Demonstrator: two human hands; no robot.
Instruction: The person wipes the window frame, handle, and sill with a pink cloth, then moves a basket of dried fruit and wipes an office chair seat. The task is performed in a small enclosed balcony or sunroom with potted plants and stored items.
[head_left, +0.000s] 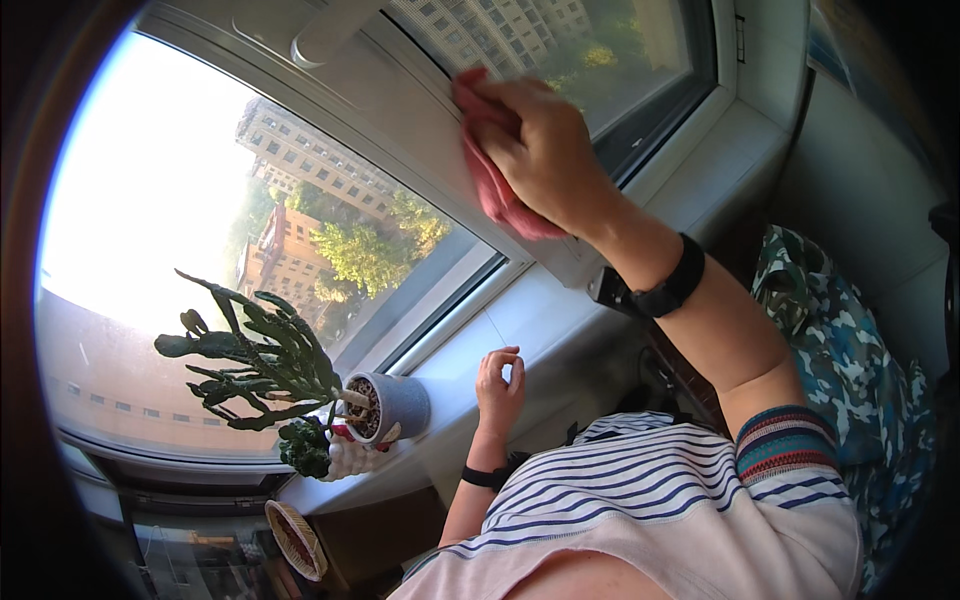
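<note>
My right hand (544, 150) grips a red-pink cloth (491, 172) bunched under the fingers. The cloth lies against the white window frame (420, 135), between two panes of glass. Slight blur shows on the fingers. Lower down, my left hand (501, 390) hangs over the front of the white windowsill (540, 307), with its fingers loosely curled and nothing in them. A black band circles each wrist, and the right one carries a small device (611, 289).
On the sill to the left stands a grey pot (401, 405) with a tall cactus-like plant (277, 352). A small leafy plant (306, 446) in a white planter (352, 461) sits beside it. Below are a woven basket (296, 540) and, at right, camouflage fabric (840, 352).
</note>
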